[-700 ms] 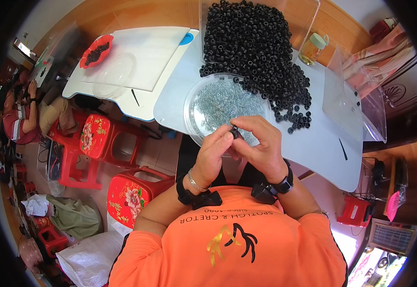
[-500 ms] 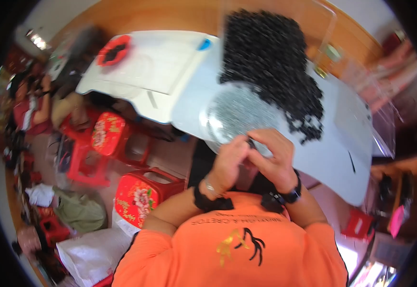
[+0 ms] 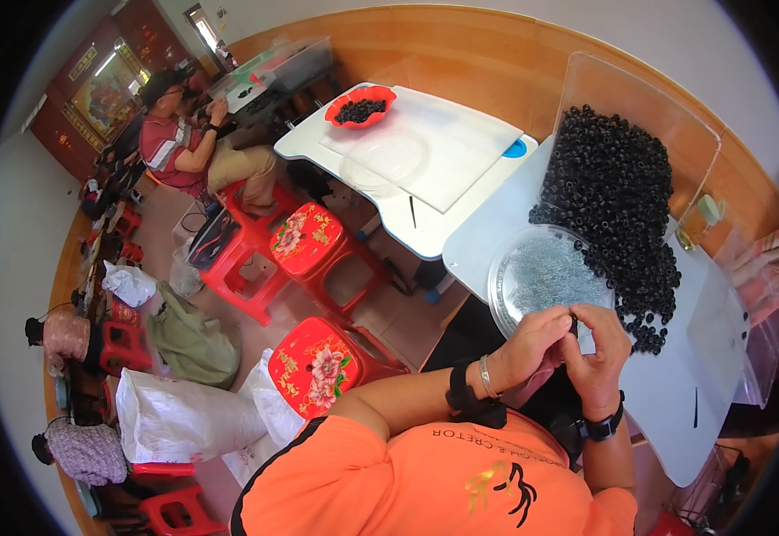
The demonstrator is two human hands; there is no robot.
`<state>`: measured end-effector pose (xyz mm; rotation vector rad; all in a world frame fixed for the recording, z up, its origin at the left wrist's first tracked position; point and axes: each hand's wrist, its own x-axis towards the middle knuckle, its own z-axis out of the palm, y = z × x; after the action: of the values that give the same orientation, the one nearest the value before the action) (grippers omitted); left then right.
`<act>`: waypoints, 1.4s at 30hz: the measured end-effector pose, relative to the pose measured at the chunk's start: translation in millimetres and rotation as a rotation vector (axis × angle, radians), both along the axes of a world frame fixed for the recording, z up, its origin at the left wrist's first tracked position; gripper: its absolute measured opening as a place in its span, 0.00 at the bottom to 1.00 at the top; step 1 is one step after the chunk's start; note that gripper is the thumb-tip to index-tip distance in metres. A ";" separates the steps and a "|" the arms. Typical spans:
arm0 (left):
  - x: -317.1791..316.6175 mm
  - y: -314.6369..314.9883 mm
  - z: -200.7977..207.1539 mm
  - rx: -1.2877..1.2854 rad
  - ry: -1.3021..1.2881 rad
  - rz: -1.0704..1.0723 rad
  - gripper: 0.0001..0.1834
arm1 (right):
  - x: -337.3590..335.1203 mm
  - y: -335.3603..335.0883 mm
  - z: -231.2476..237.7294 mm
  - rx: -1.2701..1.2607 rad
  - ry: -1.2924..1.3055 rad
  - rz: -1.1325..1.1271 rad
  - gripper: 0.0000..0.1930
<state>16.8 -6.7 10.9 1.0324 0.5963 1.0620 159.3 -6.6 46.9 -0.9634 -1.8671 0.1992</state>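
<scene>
My left hand (image 3: 525,350) and my right hand (image 3: 600,359) meet fingertip to fingertip, both pinching a small black piece (image 3: 573,325) that is mostly covered by the fingers. Just beyond them, a round clear dish (image 3: 495,288) holds many tiny, shiny, pale pieces. A large heap of small black ring-shaped parts (image 3: 611,183) spreads from a clear tray (image 3: 709,154) down over the table, beside the dish. Several loose black parts lie near my right hand.
The pale blue table (image 3: 675,411) bears a thin black stick (image 3: 696,407) and a small jar (image 3: 700,221). A white table (image 3: 389,210) adjoins, with a red bowl (image 3: 331,114) of black parts. Red stools (image 3: 313,366) and white sacks (image 3: 188,415) stand left. Another person (image 3: 175,143) sits far left.
The view has swung left, so the tables and my hands appear farther right and the other person shows more clearly. My hands stay together at the small black piece.
</scene>
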 end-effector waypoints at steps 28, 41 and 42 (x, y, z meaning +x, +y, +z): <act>76.0 -14.3 7.0 -0.035 0.010 -0.590 0.24 | 70.3 60.7 204.6 0.379 0.447 0.053 0.15; 137.6 -15.2 24.3 -0.706 -0.903 -0.824 0.25 | 132.4 110.8 224.8 0.367 0.835 -0.325 0.10; 139.1 -18.5 21.4 -0.710 -0.899 -0.828 0.25 | 139.9 110.8 221.3 0.369 0.837 -0.331 0.10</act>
<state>155.9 -25.2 32.3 0.0593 -0.2130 0.4049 299.2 104.3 268.2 -0.7497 -0.9204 0.0367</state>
